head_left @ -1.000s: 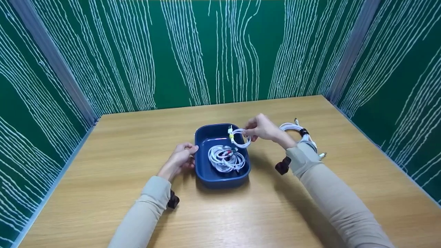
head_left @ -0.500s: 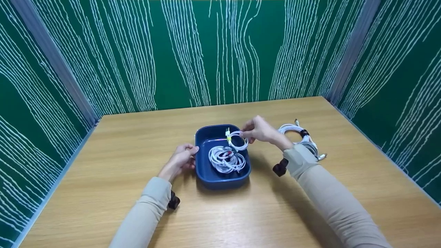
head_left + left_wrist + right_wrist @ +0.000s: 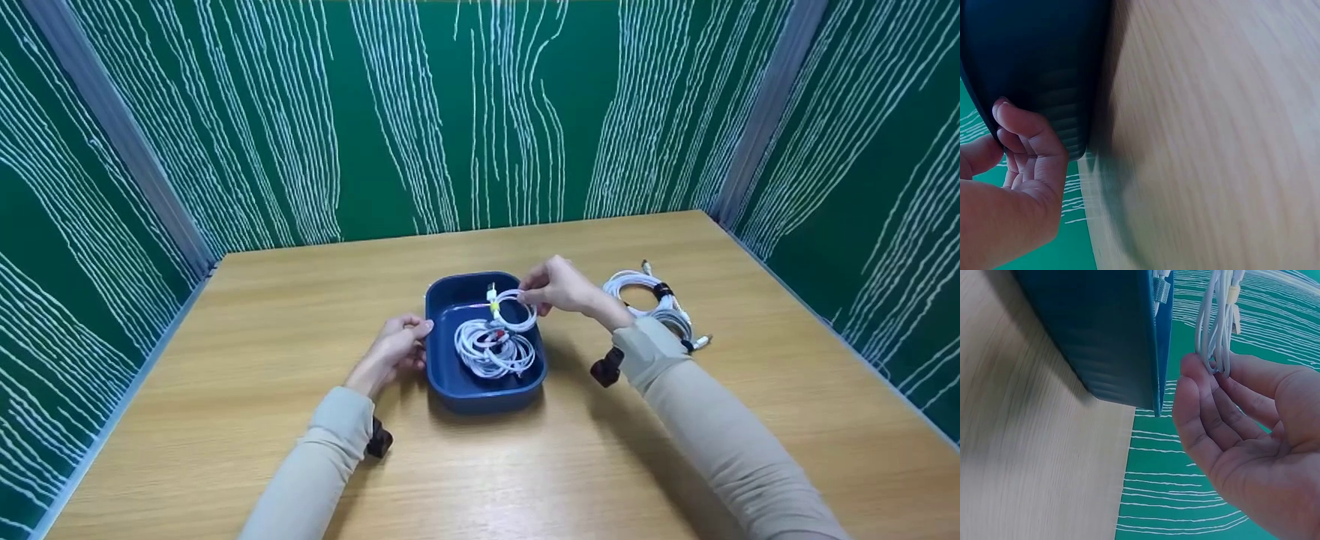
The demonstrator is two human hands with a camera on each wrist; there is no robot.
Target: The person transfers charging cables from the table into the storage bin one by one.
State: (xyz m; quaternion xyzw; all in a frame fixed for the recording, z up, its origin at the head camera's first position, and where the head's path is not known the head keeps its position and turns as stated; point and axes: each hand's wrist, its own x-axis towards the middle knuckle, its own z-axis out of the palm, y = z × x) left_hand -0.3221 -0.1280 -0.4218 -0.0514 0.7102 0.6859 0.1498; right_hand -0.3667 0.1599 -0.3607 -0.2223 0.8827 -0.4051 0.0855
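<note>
My left hand (image 3: 391, 346) pinches the left rim of a dark blue plastic bin (image 3: 486, 403), thumb on top and fingers against the ribbed outer wall (image 3: 1061, 104). With thumb and fingertips, my right hand (image 3: 564, 288) holds a small coiled white cable (image 3: 1216, 326) with a yellow tie (image 3: 495, 308). That coil hangs over the bin's right back part, its plug end (image 3: 491, 291) pointing up. Below it in the bin lies a pile of coiled white cables (image 3: 487, 360) with a red spot among them. Whether the held coil touches the pile, I cannot tell.
On the table (image 3: 300, 315), right of the bin, a white cable coil (image 3: 624, 279) with a black strap (image 3: 662, 291) lies against a greyish coil (image 3: 676, 322), partly behind my right sleeve (image 3: 720, 420). Green panels (image 3: 517, 112) with white lines enclose the table's back and sides.
My right hand has moved slightly left and down with the held cable, bringing it farther over the bin and nearer the pile. My left hand stays on the rim.
</note>
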